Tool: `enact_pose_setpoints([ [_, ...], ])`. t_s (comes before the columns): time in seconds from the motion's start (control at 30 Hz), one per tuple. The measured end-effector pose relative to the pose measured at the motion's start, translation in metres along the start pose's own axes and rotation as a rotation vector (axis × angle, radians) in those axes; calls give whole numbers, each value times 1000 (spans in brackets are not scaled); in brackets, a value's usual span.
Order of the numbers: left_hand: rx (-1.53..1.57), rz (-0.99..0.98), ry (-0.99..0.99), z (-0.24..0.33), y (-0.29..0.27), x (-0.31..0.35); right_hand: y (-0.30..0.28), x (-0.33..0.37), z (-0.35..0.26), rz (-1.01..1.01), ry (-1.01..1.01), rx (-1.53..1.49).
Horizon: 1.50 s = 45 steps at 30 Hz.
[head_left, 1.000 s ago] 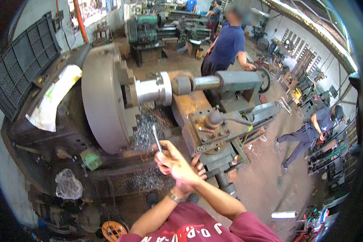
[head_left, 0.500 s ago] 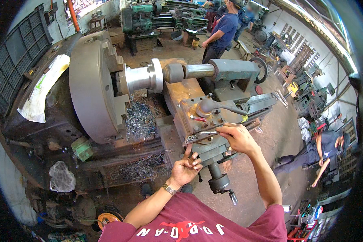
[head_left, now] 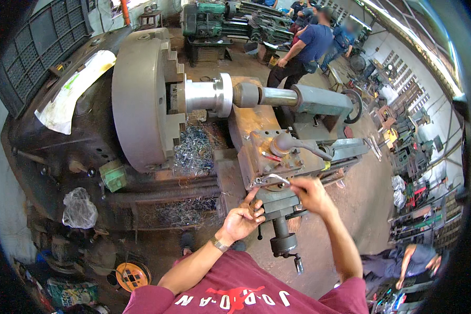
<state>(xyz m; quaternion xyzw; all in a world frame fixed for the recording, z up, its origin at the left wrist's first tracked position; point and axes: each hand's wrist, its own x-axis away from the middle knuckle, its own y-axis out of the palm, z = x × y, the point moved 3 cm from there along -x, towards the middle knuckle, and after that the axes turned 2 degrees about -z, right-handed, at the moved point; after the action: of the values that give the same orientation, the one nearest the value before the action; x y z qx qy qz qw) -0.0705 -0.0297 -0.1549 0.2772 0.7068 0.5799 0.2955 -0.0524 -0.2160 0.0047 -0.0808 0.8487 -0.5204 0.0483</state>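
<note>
My right hand (head_left: 311, 194) is closed round one end of a silver wrench (head_left: 278, 177). The wrench's far end reaches the front of the square tool post (head_left: 258, 152) on the lathe carriage, near the bolts at its corner. Just below that corner is my left hand (head_left: 242, 219), palm turned up. Its index finger stretches to the lower edge of the post, while the other fingers curl loosely with nothing visible in them. A clamping lever (head_left: 303, 146) sits on top of the post, and beside it lies a small red-and-white object (head_left: 270, 156).
A big chuck (head_left: 138, 99) grips a shiny flanged metal workpiece (head_left: 208, 95), with the tailstock (head_left: 324, 102) at its right. Metal shavings (head_left: 193, 152) fill the bed below. A crank handle (head_left: 298, 263) projects toward me. People (head_left: 311, 44) stand beyond the lathe; another person (head_left: 411, 264) is at right.
The wrench has gone from nearly level to slanting down to the right, and my right hand has turned with it, its fingers wrapping tighter. My left hand stays by the tool post corner.
</note>
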Motion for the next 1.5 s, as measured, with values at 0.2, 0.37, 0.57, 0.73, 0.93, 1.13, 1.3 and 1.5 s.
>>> enact_pose_setpoints([
  [0.2, -3, 77, 2, -3, -5, -2, 7, 21, -17, -2, 227, -94],
  [0.37, 14, -10, -5, -7, -6, 0, 24, 23, -46, -264, 438, -1071],
  [0.57, -543, 7, 63, 11, -9, 12, 150, 3, -111, 447, 412, -1621],
  [0.73, 44, -2, -82, 1, -15, -4, 174, -65, -153, 867, -104, -2128],
  [0.93, -21, -185, -22, -2, -20, -2, 164, -111, -153, 879, 234, -2098],
  [1.13, -1290, -217, 227, 9, -17, 5, 134, -4, -107, -237, 29, -1642],
  [1.3, -40, 14, -46, 4, -10, 6, 44, 55, -79, 19, 179, -337],
  [1.5, -32, 25, -35, 1, 6, 2, -34, 43, -40, 160, -58, 67],
])
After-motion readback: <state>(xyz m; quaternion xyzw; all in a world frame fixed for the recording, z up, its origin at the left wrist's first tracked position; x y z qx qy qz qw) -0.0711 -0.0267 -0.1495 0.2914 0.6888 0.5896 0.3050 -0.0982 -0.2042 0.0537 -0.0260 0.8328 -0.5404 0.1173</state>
